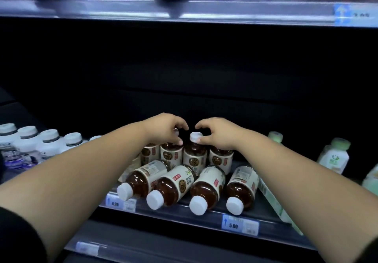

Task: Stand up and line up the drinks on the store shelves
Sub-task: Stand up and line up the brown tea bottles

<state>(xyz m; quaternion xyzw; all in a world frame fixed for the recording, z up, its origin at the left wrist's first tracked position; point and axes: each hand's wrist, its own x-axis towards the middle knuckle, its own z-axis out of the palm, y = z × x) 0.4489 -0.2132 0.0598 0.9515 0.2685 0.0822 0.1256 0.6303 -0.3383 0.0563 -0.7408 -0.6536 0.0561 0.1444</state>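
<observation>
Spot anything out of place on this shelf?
Four brown bottles lie on their sides at the shelf front. Behind them the upright bottles look fine; the left hand and right hand each grip one.

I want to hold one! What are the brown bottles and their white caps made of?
The brown bottles: probably clear, glossy plastic; bright glints show and the dark drink shows through. Could be glass. The white caps: seemingly matte, opaque plastic, no shine.

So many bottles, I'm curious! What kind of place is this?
Probably a shop's drinks aisle: price tags on the shelf edge, many identical brown drink bottles, and rows of white bottles beside them.
</observation>
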